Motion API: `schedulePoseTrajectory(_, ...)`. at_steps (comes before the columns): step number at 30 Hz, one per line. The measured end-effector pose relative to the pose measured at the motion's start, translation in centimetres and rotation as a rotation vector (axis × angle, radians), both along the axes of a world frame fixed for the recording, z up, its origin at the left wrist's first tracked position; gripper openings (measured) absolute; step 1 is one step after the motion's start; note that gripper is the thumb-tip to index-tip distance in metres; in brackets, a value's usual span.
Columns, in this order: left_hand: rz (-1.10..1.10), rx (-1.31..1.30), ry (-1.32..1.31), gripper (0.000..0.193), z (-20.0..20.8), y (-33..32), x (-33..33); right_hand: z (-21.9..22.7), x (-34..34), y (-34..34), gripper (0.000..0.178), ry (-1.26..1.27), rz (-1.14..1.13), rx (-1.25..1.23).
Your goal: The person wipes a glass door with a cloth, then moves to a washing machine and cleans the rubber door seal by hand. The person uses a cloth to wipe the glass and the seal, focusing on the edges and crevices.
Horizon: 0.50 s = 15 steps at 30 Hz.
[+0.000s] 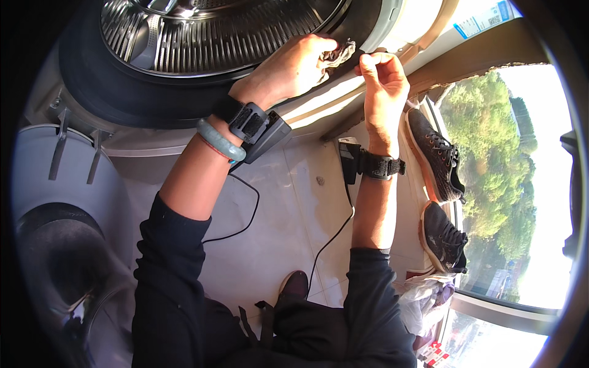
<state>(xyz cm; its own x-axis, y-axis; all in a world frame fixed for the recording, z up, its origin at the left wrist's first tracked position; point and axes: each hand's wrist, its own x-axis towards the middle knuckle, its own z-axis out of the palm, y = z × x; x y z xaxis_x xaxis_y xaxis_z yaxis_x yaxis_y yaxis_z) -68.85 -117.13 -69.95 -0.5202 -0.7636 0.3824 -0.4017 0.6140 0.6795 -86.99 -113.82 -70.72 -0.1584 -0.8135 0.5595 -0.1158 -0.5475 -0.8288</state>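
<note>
My left hand (285, 69) is closed on a crumpled grey-brown cloth (338, 55), held at the front lower rim of a washing machine's opening. The dark rubber door seal (141, 104) curves beneath my left wrist and around the ribbed metal drum (211, 52). Just right of the cloth, my right hand (385, 80) has thumb and forefinger pinched together by the machine's pale front edge. Whatever lies between those fingertips, if anything, is too small to make out.
The machine's round door (67, 178) hangs open at the left on metal hinges. Two dark sneakers (432, 147) stand along the window ledge at right, with a plastic bag (426, 300) nearer me. Black cables (334, 236) run down from devices on both wrists, over the tiled floor (282, 202).
</note>
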Motion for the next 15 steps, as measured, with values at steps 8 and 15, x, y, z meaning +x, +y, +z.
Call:
schedulePoseTrajectory(8, 0.113, -0.172, -0.182, 0.019, -3.6, 2.5, 2.5, -0.1, -0.7, -0.4, 0.011, 0.011, 0.046, 0.020)
schedulePoseTrajectory(15, 0.039, 0.485, 0.046, 0.033, -3.7, 4.0, 7.8, -1.4, 1.2, 1.5, 0.014, -0.051, -0.064, 0.092)
